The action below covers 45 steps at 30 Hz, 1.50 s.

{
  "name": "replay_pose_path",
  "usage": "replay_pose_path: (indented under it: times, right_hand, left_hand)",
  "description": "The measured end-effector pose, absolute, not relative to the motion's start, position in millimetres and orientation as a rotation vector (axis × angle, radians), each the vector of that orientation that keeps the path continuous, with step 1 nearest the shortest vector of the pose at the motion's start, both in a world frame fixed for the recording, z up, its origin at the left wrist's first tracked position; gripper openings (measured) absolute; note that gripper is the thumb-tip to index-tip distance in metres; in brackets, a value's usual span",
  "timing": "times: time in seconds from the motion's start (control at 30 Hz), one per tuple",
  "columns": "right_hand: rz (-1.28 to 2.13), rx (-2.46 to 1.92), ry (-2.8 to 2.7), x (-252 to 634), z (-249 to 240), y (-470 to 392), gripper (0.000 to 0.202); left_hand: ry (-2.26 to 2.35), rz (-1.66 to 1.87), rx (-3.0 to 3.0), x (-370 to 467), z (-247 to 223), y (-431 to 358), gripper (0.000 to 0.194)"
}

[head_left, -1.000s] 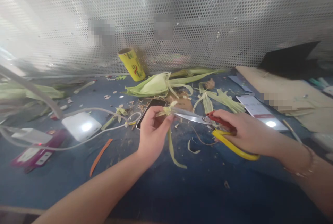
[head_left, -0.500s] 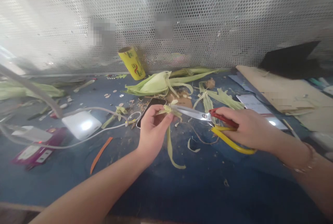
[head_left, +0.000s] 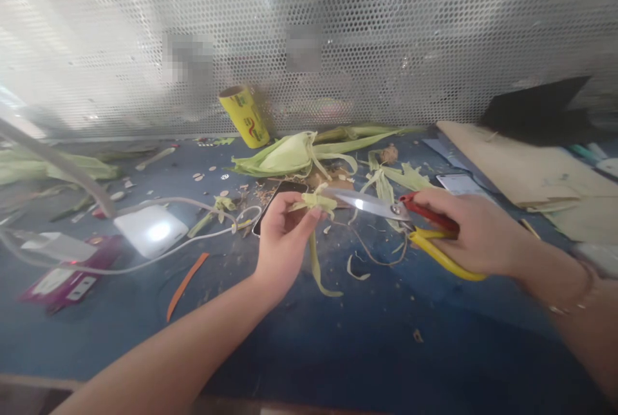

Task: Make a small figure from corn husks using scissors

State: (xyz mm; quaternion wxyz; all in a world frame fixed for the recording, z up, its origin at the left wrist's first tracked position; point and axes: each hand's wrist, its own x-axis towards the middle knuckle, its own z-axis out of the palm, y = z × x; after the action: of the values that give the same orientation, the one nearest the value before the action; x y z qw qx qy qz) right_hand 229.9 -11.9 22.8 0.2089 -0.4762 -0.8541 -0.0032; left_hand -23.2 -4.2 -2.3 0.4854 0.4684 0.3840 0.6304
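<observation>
One small husk bundle sits pinched in the left hand, thumb pressed against fingers, nearer the wearer than the large husk and slightly to its right. From it a narrow strip hangs toward the wearer. Farther right of the large husk and also nearer the wearer, the right hand is wrapped around the red and yellow handles of the scissors.

What matters most is how the two held things line up. The bundle lies off the blade end of the scissors, to the right hand's left, and its short body runs roughly along the same line as the blades. The blades slope gently from the handles up to the bundle, looking pressed together or nearly so; whether the tip touches the bundle cannot be told. The left hand is nearer to it, having hold of it.

Around the large husk, the yellow tube leans behind and left, the dark phone lies just in front, partly covered by the left hand, and torn husk leaves lie to the right on the dark blue worktop. The orange strip rests well toward its front left.
</observation>
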Motion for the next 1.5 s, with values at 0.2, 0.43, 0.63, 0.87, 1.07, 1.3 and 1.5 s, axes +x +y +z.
replay_pose_path:
  times: [0.2, 0.43, 0.63, 0.87, 1.07, 1.3, 1.5]
  right_hand:
    - [0.094, -1.366, -2.454, 225, 23, -15, 0.037]
    - [0.083, -1.358, -2.454, 220, 24, -12, 0.033]
    - [0.062, -1.349, -2.426, 223, 21, -11, 0.034]
    - [0.071, -1.350, -2.452, 221, 24, -12, 0.034]
    - [0.137, -1.396, -2.442, 221, 24, -13, 0.035]
    - [0.113, -1.448, -2.448, 220, 23, -13, 0.034]
    - [0.054, -1.595, -2.445, 220, 22, -12, 0.035]
  left_hand:
    - [0.960, 1.572, 1.231, -24, -4, -3, 0.015]
    - [0.972, 1.596, 1.311, -26, -9, -4, 0.015]
    - [0.969, 1.601, 1.295, -24, -9, -4, 0.016]
    - [1.001, 1.596, 1.290, -24, -8, -5, 0.016]
    - [0.984, 1.578, 1.282, -25, -7, -5, 0.015]
    - [1.023, 1.580, 1.278, -25, -6, -4, 0.015]
    - [0.896, 1.563, 1.171, -22, -1, -7, 0.016]
